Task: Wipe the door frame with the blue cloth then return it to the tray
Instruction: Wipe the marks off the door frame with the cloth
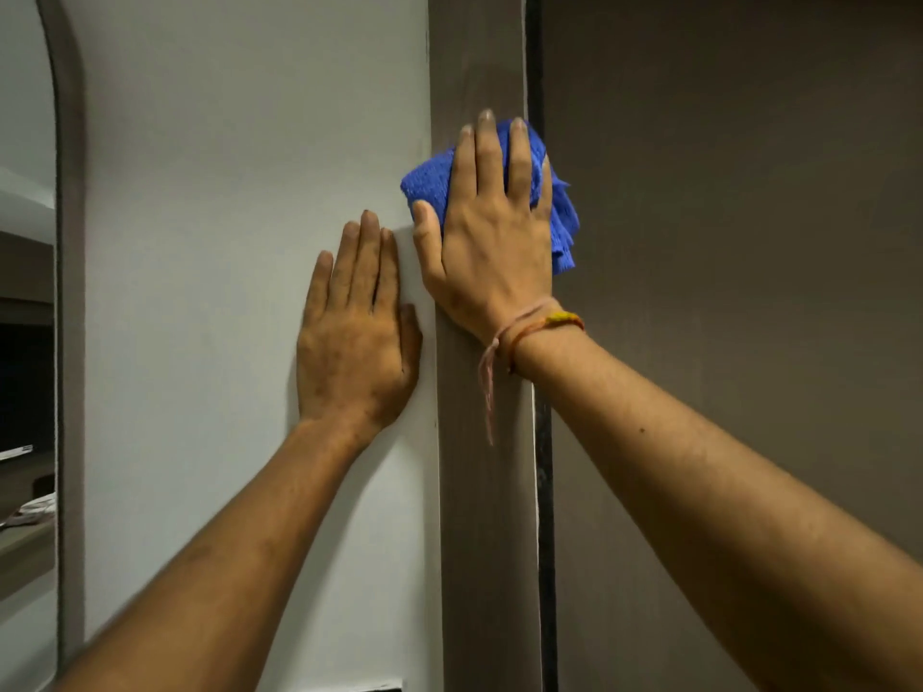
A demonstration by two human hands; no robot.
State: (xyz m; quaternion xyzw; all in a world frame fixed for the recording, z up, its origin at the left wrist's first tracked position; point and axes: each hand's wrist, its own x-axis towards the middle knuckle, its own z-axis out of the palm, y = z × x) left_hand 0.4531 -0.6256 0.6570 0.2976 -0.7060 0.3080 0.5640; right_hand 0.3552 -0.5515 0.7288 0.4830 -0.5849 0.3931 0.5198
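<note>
While the left hand (352, 337) lies flat-fingered on the wall (225, 192), the right hand (492, 242) presses the blue cloth (429, 179), apparently bunched, against the door frame (479, 491).

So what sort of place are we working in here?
Likely an indoor room at a doorway. A brown door frame runs up beside a pale painted wall, a brown door panel to its right, and an arched mirror at far left.

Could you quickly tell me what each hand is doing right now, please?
Left hand: open, flat on the wall.
Right hand: pressing the blue cloth.
</note>
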